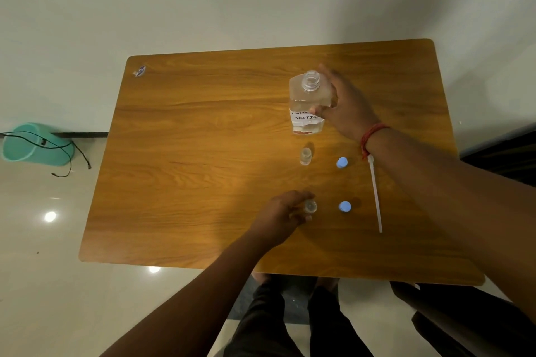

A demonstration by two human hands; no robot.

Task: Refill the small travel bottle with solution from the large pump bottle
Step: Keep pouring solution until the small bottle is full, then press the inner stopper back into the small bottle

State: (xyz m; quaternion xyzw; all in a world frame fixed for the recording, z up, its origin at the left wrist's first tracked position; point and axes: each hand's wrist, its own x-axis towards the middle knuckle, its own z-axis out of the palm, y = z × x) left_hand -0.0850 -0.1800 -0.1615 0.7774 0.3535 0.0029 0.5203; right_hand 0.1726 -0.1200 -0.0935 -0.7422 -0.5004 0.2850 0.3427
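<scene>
Wooden worktop (pixel 203 139), right hand (pixel 345 104) gripping uncapped clear large labelled bottle (pixel 309 101) upper centre, left hand (pixel 282 216) pinching small clear open travel bottle (pixel 310 206) lower centre.

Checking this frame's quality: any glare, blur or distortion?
Head view: wide-angle bend on table edges; lamp glare on floor; dim warm light; left hand and small bottle soft; big bottle's label readable.

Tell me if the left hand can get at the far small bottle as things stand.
Probably yes. The left hand holds the near small bottle, so it must let go first. The far small bottle stands open just beyond it, with only bare table between them.
</scene>
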